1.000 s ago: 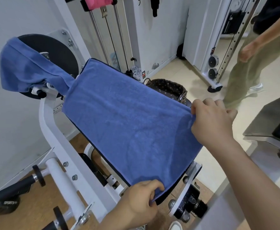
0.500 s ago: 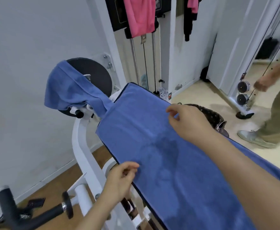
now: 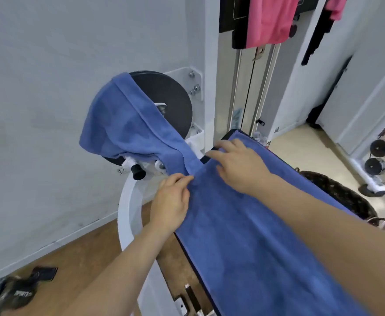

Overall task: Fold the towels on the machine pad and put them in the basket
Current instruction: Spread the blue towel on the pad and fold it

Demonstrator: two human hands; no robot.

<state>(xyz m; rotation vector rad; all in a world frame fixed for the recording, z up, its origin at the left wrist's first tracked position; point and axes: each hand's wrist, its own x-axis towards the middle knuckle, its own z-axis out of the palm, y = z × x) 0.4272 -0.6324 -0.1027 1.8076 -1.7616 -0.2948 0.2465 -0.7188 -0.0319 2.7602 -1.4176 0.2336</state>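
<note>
Pink cloth [image 3: 270, 19] hanging off the cable machine up top, black strap [image 3: 317, 35] dangling next to it. Big black round disc [image 3: 164, 99] on the white frame [image 3: 127, 215]. Two little pulleys [image 3: 379, 157] down on the floor right, dark sports gear [image 3: 20, 293] bottom left.

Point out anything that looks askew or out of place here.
One end of the blue terry towel is bunched and draped over the black round weight plate, off the pad. The left hand and right hand rest near that bunch.
</note>
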